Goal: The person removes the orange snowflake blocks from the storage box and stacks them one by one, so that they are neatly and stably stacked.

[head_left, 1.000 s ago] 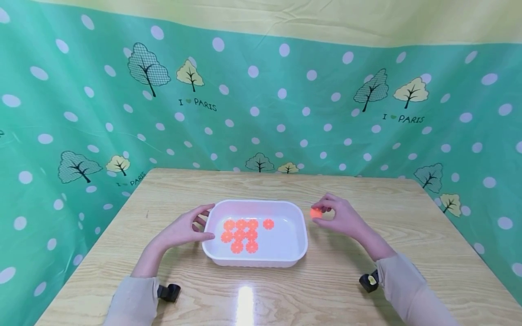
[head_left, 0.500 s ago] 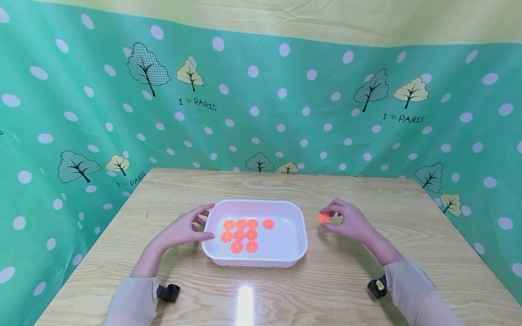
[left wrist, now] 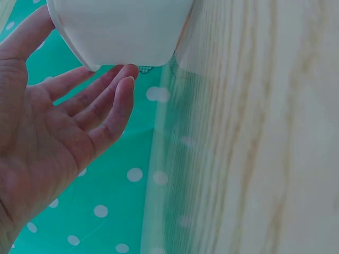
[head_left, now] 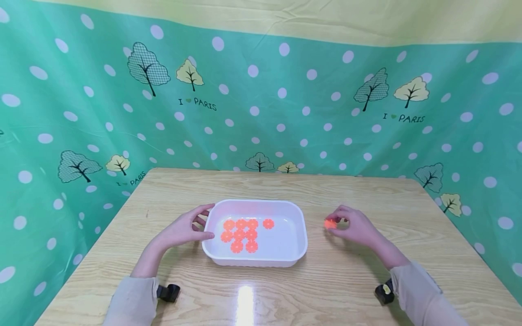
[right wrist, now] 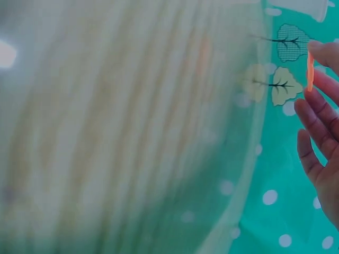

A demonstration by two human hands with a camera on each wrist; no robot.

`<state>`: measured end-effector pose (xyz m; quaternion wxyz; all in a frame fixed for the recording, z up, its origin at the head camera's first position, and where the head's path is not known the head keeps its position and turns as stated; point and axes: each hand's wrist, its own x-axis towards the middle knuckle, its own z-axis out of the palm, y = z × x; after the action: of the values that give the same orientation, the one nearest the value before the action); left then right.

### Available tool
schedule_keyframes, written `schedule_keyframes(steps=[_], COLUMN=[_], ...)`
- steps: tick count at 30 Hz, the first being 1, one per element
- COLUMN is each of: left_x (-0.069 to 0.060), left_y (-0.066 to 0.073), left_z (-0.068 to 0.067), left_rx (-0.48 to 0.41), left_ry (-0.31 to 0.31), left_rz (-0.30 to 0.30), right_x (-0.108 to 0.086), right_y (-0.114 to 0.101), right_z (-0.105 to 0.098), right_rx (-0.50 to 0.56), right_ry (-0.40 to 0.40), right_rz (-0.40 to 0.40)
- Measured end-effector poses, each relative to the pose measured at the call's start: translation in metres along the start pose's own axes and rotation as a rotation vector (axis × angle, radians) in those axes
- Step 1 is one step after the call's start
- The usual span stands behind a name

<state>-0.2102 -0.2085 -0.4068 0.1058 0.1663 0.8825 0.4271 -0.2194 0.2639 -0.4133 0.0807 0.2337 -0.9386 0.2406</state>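
Observation:
A white rectangular plastic tub with rounded corners sits on the wooden table. On its floor lie several orange flower-shaped discs, most of them grouped at the left and one apart towards the right. At the tub's left end, my left hand holds the rim, thumb over the edge and fingers along the outer wall. To the right of the tub, my right hand pinches another orange disc between thumb and fingers above the table. The right wrist view shows that disc edge-on and thin.
The wooden table extends around the tub, with a bright light reflection near its front. A green dotted curtain hangs behind and at both sides. Small black devices are strapped at both wrists.
My right hand has moved right and slightly nearer, away from the tub, with the orange disc turning in its fingers. The left hand, the tub and the discs inside have stayed put.

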Motion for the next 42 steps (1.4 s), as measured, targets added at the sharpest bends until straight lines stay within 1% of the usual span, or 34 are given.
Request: schedule_keyframes(steps=[1,6,11,16,18,25,28,35,42], left_x=[0.000,0.000,0.001,0.000,0.000,0.000,0.000,0.000,0.000], left_y=[0.000,-0.001,-0.002,-0.001,0.000,0.000,-0.002,-0.001,-0.002], left_z=[0.000,0.000,0.000,0.000,0.000,0.000,0.000,0.000,0.000], left_rx=[-0.007,-0.003,0.003,-0.003,-0.009,-0.019,-0.014,-0.021,-0.026], left_ry=[0.001,-0.004,-0.012,-0.004,-0.001,-0.002,-0.010,-0.004,-0.001], left_rz=[-0.007,-0.002,0.013,-0.005,-0.012,-0.005,0.004,-0.008,-0.007], right_x=[-0.001,-0.004,-0.008,-0.010,-0.010,-0.012,-0.013,-0.014,-0.013], right_y=[0.001,0.008,0.012,0.015,0.016,0.021,0.022,0.021,0.019], right_z=[0.001,0.003,0.003,0.003,0.003,0.005,0.006,0.007,0.006], right_rx=[-0.004,-0.035,-0.063,-0.068,-0.071,-0.107,-0.113,-0.139,-0.154], right_ry=[-0.004,-0.026,-0.049,-0.058,-0.071,-0.142,-0.149,-0.152,-0.152], right_rz=[0.004,0.024,0.029,0.027,0.032,0.059,0.059,0.052,0.035])
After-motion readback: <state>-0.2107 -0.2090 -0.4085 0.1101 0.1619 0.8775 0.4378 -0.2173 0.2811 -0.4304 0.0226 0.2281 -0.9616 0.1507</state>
